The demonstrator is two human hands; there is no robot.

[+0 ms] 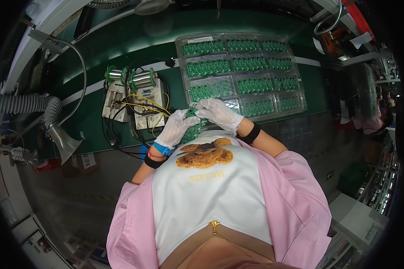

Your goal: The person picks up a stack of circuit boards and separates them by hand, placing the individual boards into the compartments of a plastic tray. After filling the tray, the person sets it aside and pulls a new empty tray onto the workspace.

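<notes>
Both my hands wear white gloves and meet at the near edge of the green bench, close to my body. My left hand [176, 127] closes round a strip of green circuit boards [193, 131], which hangs down in front of my shirt. At the strip's upper end, the fingers of my right hand [217, 114] are bent and pressed together on it; the fingertips are partly hidden. Just beyond my hands lies a clear plastic tray [180, 54] whose compartments hold rows of green circuit boards [209, 67].
Left of my hands stand solder wire spools [142, 79] on a metal soldering unit [149, 120], with black and yellow cables [141, 106] around it. A grey fume extraction hose with a funnel [65, 142] hangs at the far left. The green bench's front edge [130, 148] runs below.
</notes>
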